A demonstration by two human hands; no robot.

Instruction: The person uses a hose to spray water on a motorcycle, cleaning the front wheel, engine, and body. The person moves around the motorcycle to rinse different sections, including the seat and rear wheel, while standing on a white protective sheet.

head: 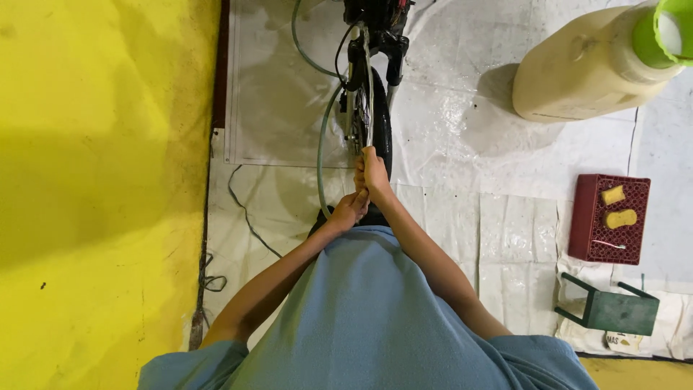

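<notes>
The bicycle wheel [375, 126] stands upright at the upper centre of the frame, seen edge-on, so its long axis runs straight up and down the picture, away from the person toward the fork and frame at the top edge. Its near rim meets the hands just below the middle of the frame: the right hand [373, 175] lies on top of the tyre with its fingers [367, 155] pressed together and curled over the tread, pointing up the frame along the wheel's line. The left hand [349, 209] sits just below and slightly left of it, touching it, fingers closed toward the same rim; whether it clamps the tyre or only rests against it cannot be told. The right hand is thus the one farther along the wheel, the left nearer the body. A thin pale green hose [320, 152] curves down the wheel's left side, close to the left hand. All of this stands on a wet white plastic sheet [469, 144] covering the floor. Well apart, at the upper right, is a large cream jug [585, 68] with a green cap; at the right edge a red crate [608, 220] carries two yellow sponges [617, 207], and below it is a small green stool [613, 309]. A yellow wall [101, 180] fills the left of the frame.
</notes>
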